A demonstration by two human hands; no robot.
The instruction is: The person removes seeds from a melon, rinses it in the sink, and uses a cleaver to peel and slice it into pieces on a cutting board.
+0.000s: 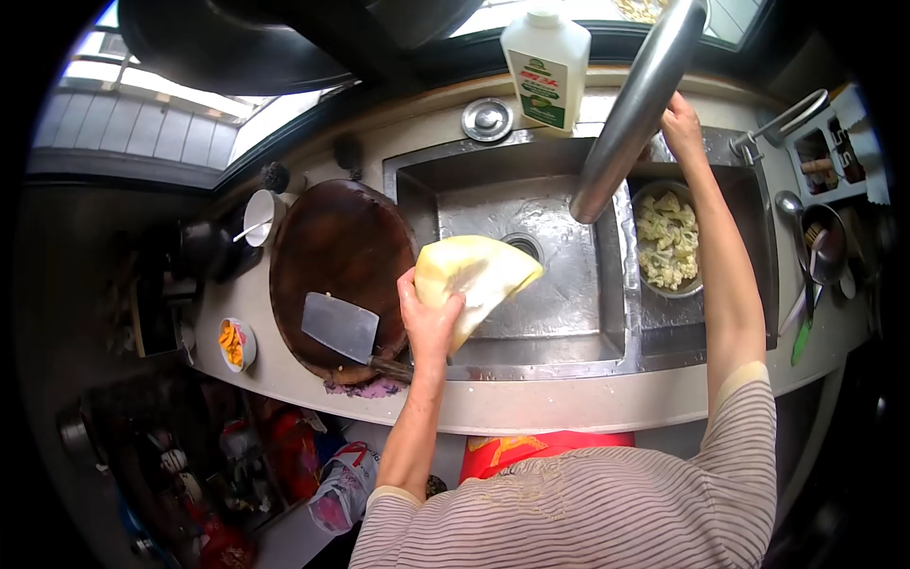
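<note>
My left hand point(431, 318) grips a folded, pale yellow and white piece point(474, 275) with a thin pointed edge, thumb pressed into its near face. It hangs over the left basin of the steel sink point(517, 365). My right hand point(682, 131) reaches to the back of the sink with curled fingers at the faucet point(630, 114), whose thick neck partly covers them. Below my right forearm, a bowl of cauliflower florets point(668, 237) stands in the right basin. Left of my left hand, a cleaver point(341, 327) lies on a round wooden chopping board point(332, 237).
A white jug point(547, 66) and a drain plug point(487, 119) stand behind the sink. On the left are a white bowl point(261, 218) and a small bowl of orange pieces point(235, 344). Ladles point(790, 204) and a pan point(827, 242) crowd the right counter. Bags point(341, 488) lie below.
</note>
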